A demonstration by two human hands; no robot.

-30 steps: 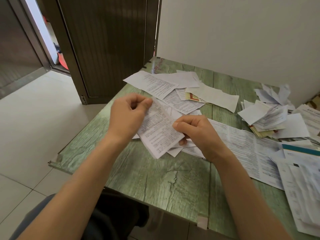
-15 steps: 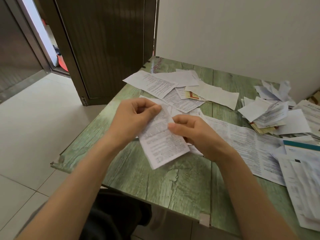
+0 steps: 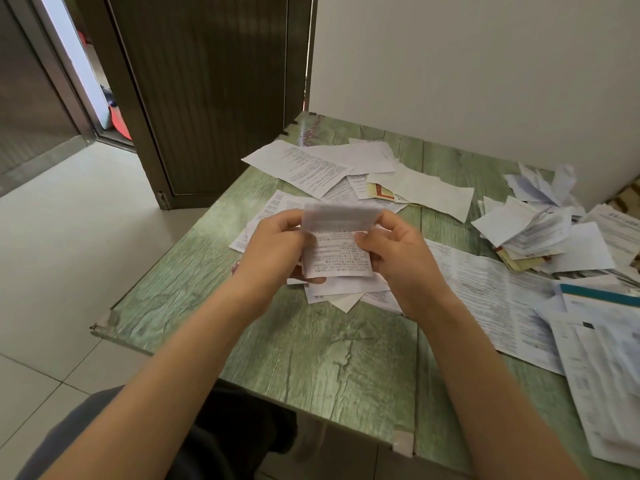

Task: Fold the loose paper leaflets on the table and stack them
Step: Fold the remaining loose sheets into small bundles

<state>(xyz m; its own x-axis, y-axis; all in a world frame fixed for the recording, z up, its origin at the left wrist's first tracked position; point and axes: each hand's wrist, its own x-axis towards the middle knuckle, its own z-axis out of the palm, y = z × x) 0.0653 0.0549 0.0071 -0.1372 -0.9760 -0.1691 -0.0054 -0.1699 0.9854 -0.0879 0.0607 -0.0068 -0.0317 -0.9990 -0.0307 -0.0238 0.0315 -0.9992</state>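
Likely light and floppy, the thin white printed paper leaflet (image 3: 337,252) is pinched by its edges: left hand (image 3: 273,252) at 9 o'clock, right hand (image 3: 398,252) at 3 o'clock.

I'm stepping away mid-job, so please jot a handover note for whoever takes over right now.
Left hand and right hand pinch the small white printed leaflet above the green wood-grain table; its top flap is bent over, fold unfinished.
A rough heap of folded white papers lies far right.
Left: finish this fold, add it there, then fold the flat white sheets beyond the hands.
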